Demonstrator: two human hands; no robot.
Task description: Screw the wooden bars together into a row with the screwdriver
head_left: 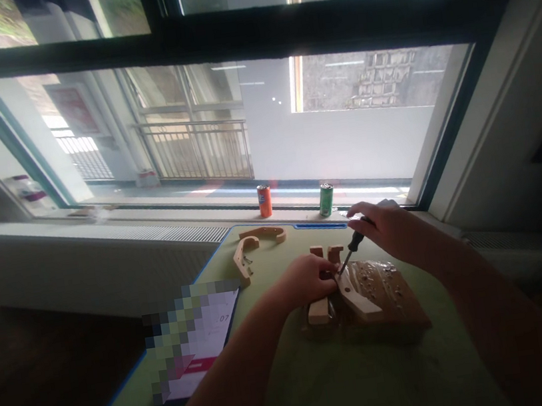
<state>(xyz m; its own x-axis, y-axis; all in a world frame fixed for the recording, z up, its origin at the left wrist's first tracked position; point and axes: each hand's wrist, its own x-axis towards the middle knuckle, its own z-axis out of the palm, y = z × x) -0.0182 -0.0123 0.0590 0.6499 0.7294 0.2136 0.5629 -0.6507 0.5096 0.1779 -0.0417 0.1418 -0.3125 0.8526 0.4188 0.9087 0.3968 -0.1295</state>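
My right hand [379, 224] is closed round the dark handle of a screwdriver [356, 242]. Its metal shaft slants down to the left, and the tip meets a pale curved wooden piece [358, 301] with a dark hole in it. At the upper end of that piece, my left hand [309, 279] pinches beside the screwdriver tip. Under the wood lies a brown board or package [393, 320] with a clear wrapping and small dark bits on top. Another wooden block [319, 312] sits just below my left hand, and small wooden ends [335, 252] show behind it.
Two more curved wooden pieces [243, 260] lie at the table's far left, with small screws [248, 263] beside them. A tablet or sheet [203, 347], partly blurred, rests left of my forearm. An orange can [265, 201] and a green can [326, 200] stand on the windowsill.
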